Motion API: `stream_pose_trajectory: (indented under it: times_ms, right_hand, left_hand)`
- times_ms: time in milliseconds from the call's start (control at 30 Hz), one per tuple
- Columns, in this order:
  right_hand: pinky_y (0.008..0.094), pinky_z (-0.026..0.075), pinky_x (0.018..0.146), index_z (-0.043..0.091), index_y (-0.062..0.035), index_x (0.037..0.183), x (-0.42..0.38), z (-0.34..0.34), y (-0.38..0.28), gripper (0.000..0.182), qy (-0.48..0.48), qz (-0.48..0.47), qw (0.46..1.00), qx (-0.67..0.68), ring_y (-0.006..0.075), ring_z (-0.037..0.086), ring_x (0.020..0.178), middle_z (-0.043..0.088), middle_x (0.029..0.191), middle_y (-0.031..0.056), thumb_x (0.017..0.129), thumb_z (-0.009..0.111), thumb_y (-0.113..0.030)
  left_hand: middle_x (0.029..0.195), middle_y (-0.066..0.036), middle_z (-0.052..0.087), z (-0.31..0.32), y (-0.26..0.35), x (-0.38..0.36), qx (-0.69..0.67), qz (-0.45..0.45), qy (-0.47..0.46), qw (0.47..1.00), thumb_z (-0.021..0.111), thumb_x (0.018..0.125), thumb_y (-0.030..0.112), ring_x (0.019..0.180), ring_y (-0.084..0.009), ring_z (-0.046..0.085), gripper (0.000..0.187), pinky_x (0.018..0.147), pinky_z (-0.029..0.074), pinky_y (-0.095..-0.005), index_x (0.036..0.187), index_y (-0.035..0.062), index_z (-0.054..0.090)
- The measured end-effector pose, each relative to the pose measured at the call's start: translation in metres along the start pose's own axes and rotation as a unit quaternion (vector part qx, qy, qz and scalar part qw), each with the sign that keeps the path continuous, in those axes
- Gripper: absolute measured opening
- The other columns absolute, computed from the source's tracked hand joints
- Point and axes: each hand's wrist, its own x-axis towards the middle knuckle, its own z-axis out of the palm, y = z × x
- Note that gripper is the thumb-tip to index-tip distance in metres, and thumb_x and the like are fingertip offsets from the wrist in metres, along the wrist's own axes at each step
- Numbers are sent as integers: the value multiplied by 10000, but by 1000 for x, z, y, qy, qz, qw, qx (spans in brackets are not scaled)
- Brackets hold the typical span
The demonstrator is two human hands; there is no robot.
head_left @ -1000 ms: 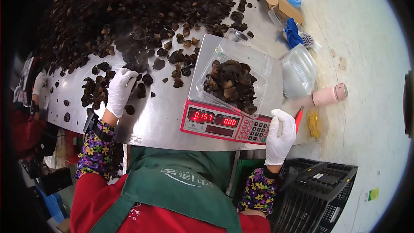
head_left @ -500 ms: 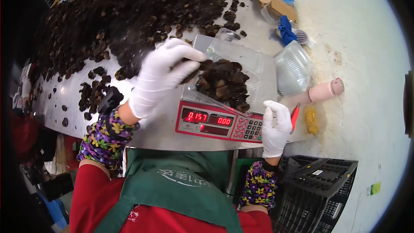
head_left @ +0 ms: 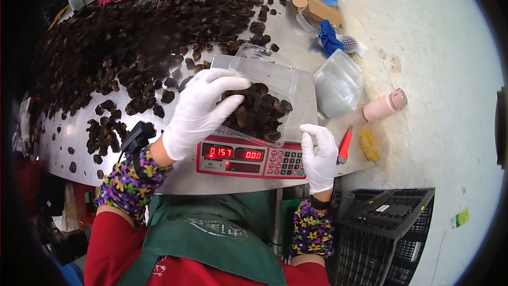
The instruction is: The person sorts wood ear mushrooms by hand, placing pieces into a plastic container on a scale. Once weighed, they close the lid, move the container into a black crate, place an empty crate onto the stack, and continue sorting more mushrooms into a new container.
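My left hand (head_left: 203,108), in a white glove, reaches over the clear plastic box on the scale. Its thumb and fingers are apart around dark brown, wrinkled pieces (head_left: 259,114) that look like wood ear mushrooms. The box (head_left: 278,77) has its lid folded back and rests on a red-fronted digital scale (head_left: 238,153), whose lit display reads 0.157 and 0.00. Also gloved, my right hand (head_left: 319,159) hovers beside the keypad (head_left: 286,162), fingers loosely bent and apart, holding nothing visible.
A large heap of the dark pieces (head_left: 106,42) covers the left of the metal table. To the right are stacked clear boxes (head_left: 338,85), a pink bottle (head_left: 385,105), a red cutter (head_left: 345,145) and a yellow brush (head_left: 368,144). Black crates (head_left: 386,212) stand below.
My left hand has lowered onto the pieces in the box, and its fingers have spread. The camera view has shifted, sliding the scale left in the picture. The display digits stay the same.
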Motion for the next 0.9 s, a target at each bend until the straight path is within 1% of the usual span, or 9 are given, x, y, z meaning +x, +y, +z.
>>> stream_pose_trajectory:
  times_ms: [267, 333, 467, 533, 667, 700, 800, 833, 900]
  right_hand:
    - [361, 491, 920, 683, -36, 1060, 18, 9, 10, 135, -5, 57, 997, 51, 288, 651, 1007, 681, 1028, 123, 938, 627, -51]
    - [310, 479, 956, 657, 11, 1182, 29, 12, 17, 220, -27, 119, 985, 125, 193, 631, 1076, 668, 1131, 104, 990, 581, -64]
    - [357, 493, 1013, 550, 11, 1370, 66, 22, 35, 379, -45, 278, 912, 299, 235, 591, 1198, 584, 1329, 163, 1047, 528, -187]
    - [401, 515, 1011, 485, -14, 1420, 84, 31, 58, 446, -41, 394, 778, 488, 303, 587, 1224, 567, 1351, 206, 1057, 509, -272]
    - [424, 548, 941, 438, -34, 1435, 110, 43, 82, 507, -65, 451, 666, 590, 320, 613, 1167, 579, 1318, 229, 1068, 478, -382]
    - [426, 509, 985, 495, -56, 1394, 113, 44, 100, 523, -121, 435, 626, 636, 276, 590, 1185, 598, 1311, 167, 1076, 417, -464]
    - [426, 458, 1041, 546, -69, 1372, 113, 34, 68, 542, -70, 391, 708, 583, 260, 551, 1240, 603, 1352, 126, 1077, 378, -491]
    - [421, 406, 1082, 593, -89, 1352, 105, 28, 54, 579, -68, 349, 768, 532, 229, 510, 1295, 592, 1386, 88, 1080, 326, -525]
    - [410, 357, 1123, 603, -59, 1335, 78, 10, 13, 531, -84, 230, 891, 381, 202, 458, 1336, 593, 1345, 79, 1075, 414, -481]
  left_hand:
    - [1045, -41, 703, -27, -31, -77, -79, -217, 44, 972, 675, 915, 28, 944, -143, 635, 265, 856, 503, -285, 1176, 59, 710]
    - [1028, -10, 682, -23, -39, -86, -223, -328, 64, 916, 647, 956, 39, 923, -82, 605, 269, 836, 497, -246, 1223, 39, 681]
    - [989, -16, 695, -13, -35, -84, -322, -362, 8, 875, 638, 1008, 182, 836, -48, 604, 384, 698, 466, -195, 1365, 56, 575]
    - [975, -36, 694, -10, -27, -76, -380, -374, -9, 846, 642, 1007, 188, 775, -57, 610, 409, 659, 471, -194, 1382, 54, 554]
    - [910, -67, 690, 5, -26, -69, -428, -431, -17, 794, 616, 1007, 130, 693, -79, 621, 422, 600, 496, -199, 1394, 17, 491]
    - [910, -67, 689, 7, -27, -69, -427, -431, -12, 795, 617, 1007, 128, 691, -79, 621, 420, 599, 497, -200, 1392, 18, 490]
    - [900, -65, 682, 9, -27, -71, -437, -435, -12, 787, 613, 1016, 154, 694, -88, 634, 413, 609, 510, -204, 1389, 26, 488]
    - [892, -66, 678, 8, -26, -71, -454, -444, -11, 772, 605, 1025, 173, 692, -93, 637, 409, 607, 514, -208, 1390, 30, 487]
    - [884, -67, 675, 1, -21, -68, -470, -454, -12, 757, 597, 1035, 191, 690, -98, 640, 405, 605, 518, -211, 1391, 34, 486]
